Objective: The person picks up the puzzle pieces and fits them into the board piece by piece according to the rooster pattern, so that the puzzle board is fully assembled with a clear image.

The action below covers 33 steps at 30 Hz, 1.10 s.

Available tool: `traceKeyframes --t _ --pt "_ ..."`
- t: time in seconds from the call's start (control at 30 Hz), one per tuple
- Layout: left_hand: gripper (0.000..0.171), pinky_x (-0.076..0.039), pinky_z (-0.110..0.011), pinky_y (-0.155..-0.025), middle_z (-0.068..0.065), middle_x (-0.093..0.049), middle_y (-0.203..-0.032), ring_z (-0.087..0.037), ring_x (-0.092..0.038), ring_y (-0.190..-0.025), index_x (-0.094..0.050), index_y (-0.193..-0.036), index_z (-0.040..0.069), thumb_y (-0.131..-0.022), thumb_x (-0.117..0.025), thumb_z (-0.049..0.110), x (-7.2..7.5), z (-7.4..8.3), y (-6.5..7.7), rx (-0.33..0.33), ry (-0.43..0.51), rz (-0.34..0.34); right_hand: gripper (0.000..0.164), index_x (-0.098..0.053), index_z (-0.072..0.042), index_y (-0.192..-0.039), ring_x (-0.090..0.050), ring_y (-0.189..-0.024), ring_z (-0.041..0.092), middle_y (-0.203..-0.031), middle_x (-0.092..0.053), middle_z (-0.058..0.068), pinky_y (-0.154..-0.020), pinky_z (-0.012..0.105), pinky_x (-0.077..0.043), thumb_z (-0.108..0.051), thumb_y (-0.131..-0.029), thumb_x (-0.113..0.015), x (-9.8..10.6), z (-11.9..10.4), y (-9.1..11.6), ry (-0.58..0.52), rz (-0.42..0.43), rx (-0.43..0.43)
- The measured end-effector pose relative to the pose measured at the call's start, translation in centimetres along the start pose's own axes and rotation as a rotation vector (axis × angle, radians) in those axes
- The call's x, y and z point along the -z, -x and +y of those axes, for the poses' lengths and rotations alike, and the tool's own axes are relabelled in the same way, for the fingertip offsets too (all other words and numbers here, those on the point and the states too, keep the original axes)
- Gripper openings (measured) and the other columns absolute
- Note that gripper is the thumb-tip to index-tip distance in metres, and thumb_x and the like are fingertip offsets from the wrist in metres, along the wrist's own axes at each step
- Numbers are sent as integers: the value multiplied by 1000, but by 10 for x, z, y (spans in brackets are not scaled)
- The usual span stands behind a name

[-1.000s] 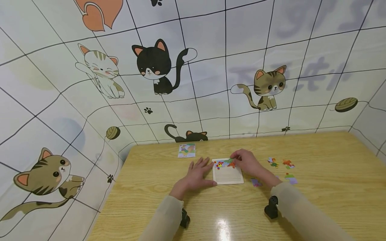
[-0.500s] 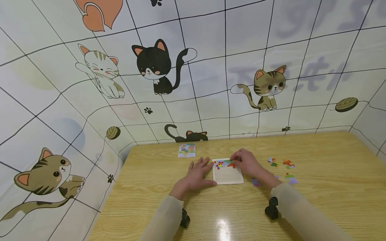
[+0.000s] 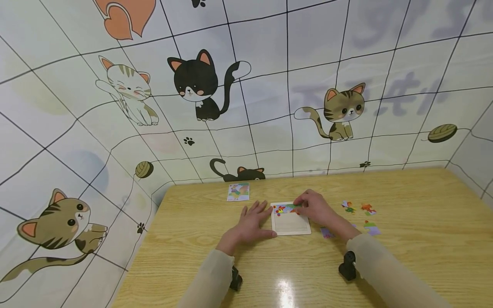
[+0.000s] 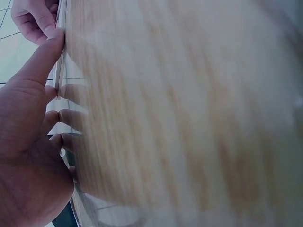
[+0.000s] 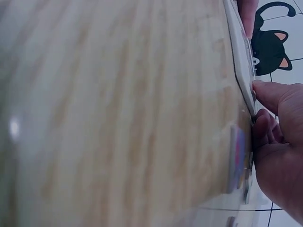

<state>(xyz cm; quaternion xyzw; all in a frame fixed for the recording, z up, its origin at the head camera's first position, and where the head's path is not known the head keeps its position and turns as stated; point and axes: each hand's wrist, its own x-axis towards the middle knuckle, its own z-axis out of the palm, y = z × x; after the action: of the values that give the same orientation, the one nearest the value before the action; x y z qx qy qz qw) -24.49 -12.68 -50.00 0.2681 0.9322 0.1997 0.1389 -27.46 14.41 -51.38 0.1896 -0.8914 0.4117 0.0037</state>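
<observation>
A square puzzle frame (image 3: pixel 291 235) lies on the table, with colourful puzzle pieces (image 3: pixel 281 209) along its far side and bare tray nearer the person. My left hand (image 3: pixel 251 225) rests at its left edge, fingers spread, thumb at the near left corner. At the far right corner, my right hand (image 3: pixel 313 208) pinches a puzzle piece with thumb and fingertips, low over the tray; the hand hides most of that piece. In the right wrist view the right thumb (image 5: pixel 274 94) is right at the rim of the frame (image 5: pixel 241 61).
Several loose puzzle pieces (image 3: pixel 371 228) lie to the right of the frame, one purple piece (image 3: pixel 328 232) partly under the right forearm. A small picture card (image 3: pixel 238 192) lies at the back left. Behind the wooden table (image 3: pixel 423 239) rises a cat-print wall (image 3: pixel 269 107).
The right hand's fingertips have shifted very slightly left at the frame's far right corner, covering more of the orange piece. The left hand has stayed in place.
</observation>
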Motion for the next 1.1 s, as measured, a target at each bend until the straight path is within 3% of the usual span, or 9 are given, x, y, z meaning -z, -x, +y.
traceKeyframes --t 0.2,0.33,0.5,0.7,0.87,1.1 --pt "84 -2 -61 -121 -9 -19 -170 -32 -7 -157 -35 -161 15 -94 -71 50 1 2 0 -5 -3 6 11 -74 0 -102 -54 -78 18 -94 -59 9 -66 32 -46 -5 -92 -75 3 -6 0 3 -16 -28" --pt "84 -1 -60 -122 -7 -18 -170 -31 -6 -157 -34 -162 16 -94 -70 52 0 2 0 -4 -4 1 14 -72 2 -108 -62 -86 23 -105 -63 14 -69 34 -51 -7 -98 -68 10 -9 5 -66 0 -61" --pt "84 -2 -61 -122 -9 -18 -170 -33 -7 -157 -34 -162 15 -94 -70 51 -1 1 0 -8 -8 4 20 -69 4 -115 -61 -82 22 -110 -63 18 -63 34 -50 -10 -101 -65 29 -4 12 -113 46 -73" --pt "85 -3 -63 -121 -11 -18 -170 -35 -7 -157 -34 -161 12 -95 -70 50 1 1 1 -21 -5 11 24 -68 4 -116 -59 -79 21 -109 -65 17 -60 34 -50 -12 -100 -68 57 13 20 -83 70 -99" --pt "85 -1 -62 -121 -10 -18 -170 -33 -6 -157 -35 -161 12 -94 -71 51 2 0 2 -20 16 10 25 -69 4 -115 -62 -86 22 -105 -67 13 -65 33 -52 -13 -97 -70 74 25 28 -49 29 -106" --pt "85 0 -61 -121 -10 -17 -170 -32 -5 -157 -34 -161 13 -94 -70 51 0 -1 1 -25 32 9 20 -72 2 -111 -61 -84 18 -96 -68 5 -70 29 -52 -6 -94 -73 80 33 40 -14 -63 -49"
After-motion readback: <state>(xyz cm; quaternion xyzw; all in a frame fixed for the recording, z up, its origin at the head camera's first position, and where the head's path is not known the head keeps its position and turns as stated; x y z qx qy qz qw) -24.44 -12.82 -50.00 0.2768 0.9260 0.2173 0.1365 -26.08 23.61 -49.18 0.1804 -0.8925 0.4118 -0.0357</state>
